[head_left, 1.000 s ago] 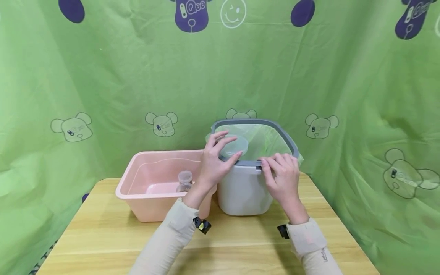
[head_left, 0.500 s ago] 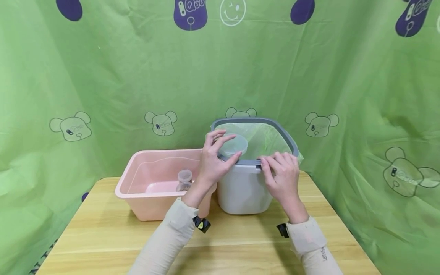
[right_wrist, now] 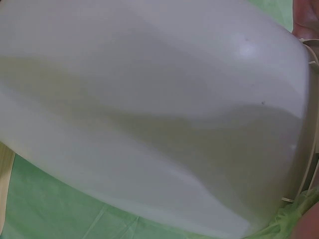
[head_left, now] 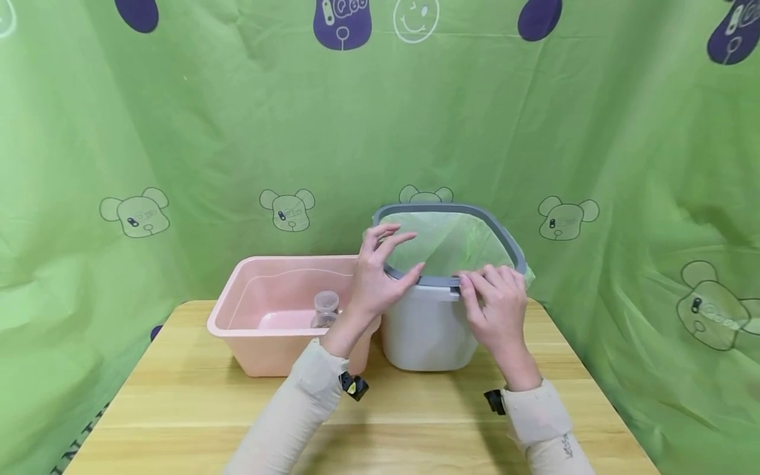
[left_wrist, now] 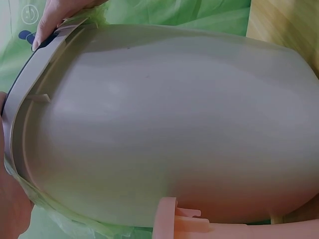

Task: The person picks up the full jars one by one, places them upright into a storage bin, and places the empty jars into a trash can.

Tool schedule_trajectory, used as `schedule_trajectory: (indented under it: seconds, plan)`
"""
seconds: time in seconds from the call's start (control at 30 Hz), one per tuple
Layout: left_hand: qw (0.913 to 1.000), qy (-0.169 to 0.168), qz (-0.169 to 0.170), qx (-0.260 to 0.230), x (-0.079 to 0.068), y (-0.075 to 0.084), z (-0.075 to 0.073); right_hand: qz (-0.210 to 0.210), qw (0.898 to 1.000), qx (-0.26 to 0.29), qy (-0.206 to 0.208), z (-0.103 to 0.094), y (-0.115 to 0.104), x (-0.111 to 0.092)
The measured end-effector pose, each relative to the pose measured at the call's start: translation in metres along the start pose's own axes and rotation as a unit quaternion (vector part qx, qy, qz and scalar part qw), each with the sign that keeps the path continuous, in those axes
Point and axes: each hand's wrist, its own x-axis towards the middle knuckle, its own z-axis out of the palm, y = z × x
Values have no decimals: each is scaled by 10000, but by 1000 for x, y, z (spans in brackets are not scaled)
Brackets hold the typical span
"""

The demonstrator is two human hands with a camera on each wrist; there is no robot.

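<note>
A light grey trash bin with a darker grey rim stands upright on the table, lined with a thin green bag. My left hand is at the bin's front left, fingers spread from the thumb over the opening and nothing between them. My right hand grips the front rim near its right corner, fingertips over the top and thumb in front. The left wrist view shows the bin's wall and the right fingers at the rim. The bin's bottom is hidden.
Left of the bin stands a pink tub, close against it. Inside are small clear round cups, partly behind my left wrist. The wooden table ends at a green printed cloth behind and at the sides.
My left hand has let go of a clear round plastic disc, lid-like, held over the bin's opening before and now out of sight. The right hand stays on the rim; the view shifts slightly.
</note>
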Motion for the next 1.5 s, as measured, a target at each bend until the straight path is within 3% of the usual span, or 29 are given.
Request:
schedule_trajectory:
  seconds: [0.53,0.73,1.13,1.5]
  plan:
    - [9997,-195,-110,129,-3,0,-6,-34,9999,-28,-128,0,-1,2]
    - [9996,-238,-83,134,-11,1,-11,-38,9999,-4,-143,-1,-1,0]
    - [9992,109,227,321,-29,-5,-20,-56,9998,74,-177,-2,4,2]
    - [9987,-136,246,419,-33,0,-22,14,9995,186,-252,-6,6,5]
